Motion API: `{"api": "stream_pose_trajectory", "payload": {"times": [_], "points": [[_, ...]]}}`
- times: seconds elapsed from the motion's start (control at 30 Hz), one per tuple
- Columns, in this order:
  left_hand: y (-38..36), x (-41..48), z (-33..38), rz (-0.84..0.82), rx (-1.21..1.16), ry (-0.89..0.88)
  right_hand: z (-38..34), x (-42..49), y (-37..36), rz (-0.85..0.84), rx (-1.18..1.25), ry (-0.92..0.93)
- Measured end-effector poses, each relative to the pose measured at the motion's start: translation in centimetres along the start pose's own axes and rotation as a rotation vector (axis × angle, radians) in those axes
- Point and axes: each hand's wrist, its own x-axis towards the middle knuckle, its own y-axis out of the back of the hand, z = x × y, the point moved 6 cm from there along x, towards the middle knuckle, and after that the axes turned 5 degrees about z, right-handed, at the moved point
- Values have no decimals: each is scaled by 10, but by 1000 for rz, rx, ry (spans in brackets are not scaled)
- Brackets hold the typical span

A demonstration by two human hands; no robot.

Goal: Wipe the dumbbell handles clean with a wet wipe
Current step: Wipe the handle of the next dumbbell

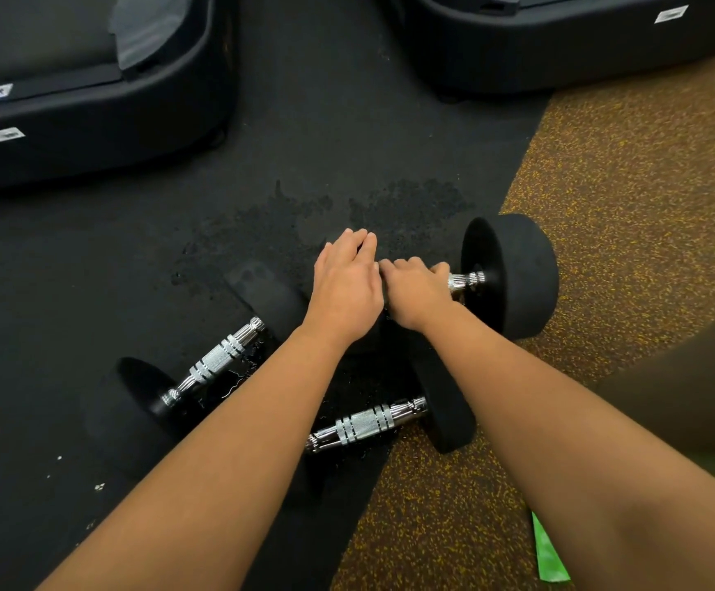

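Three dumbbells with black round heads and chrome knurled handles lie on the floor. My right hand (417, 292) is curled round the handle of the far dumbbell (511, 273); a short chrome stub (468, 280) shows between my fingers and its right head. My left hand (347, 283) rests on that dumbbell's left head with fingers nearly straight, hiding most of it. No wipe shows; whether one lies under my right fingers I cannot tell. The left dumbbell's handle (219, 360) and the near dumbbell's handle (364, 424) lie bare below my forearms.
The dumbbells lie on a black rubber mat (325, 142) with a dark wet-looking patch (389, 206) beyond my hands. Brown speckled flooring (645, 185) lies to the right. Black machine bases stand at the back left (91, 121) and back right (560, 49). A green object (549, 552) lies bottom right.
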Motion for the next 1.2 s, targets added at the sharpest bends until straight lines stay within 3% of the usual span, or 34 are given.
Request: {"api": "stream_pose_trajectory", "payload": {"times": [0.33, 0.67, 0.97, 1.2], "points": [[1, -2, 2, -5, -10, -1, 35, -1, 8, -87, -215, -198], [4, 1, 4, 28, 90, -49, 5, -5, 2, 98, -93, 81], [13, 4, 10, 81, 145, -47, 36, -15, 4, 87, -241, -160], [15, 9, 13, 23, 191, -24, 34, -16, 3, 112, -226, -80]]}}
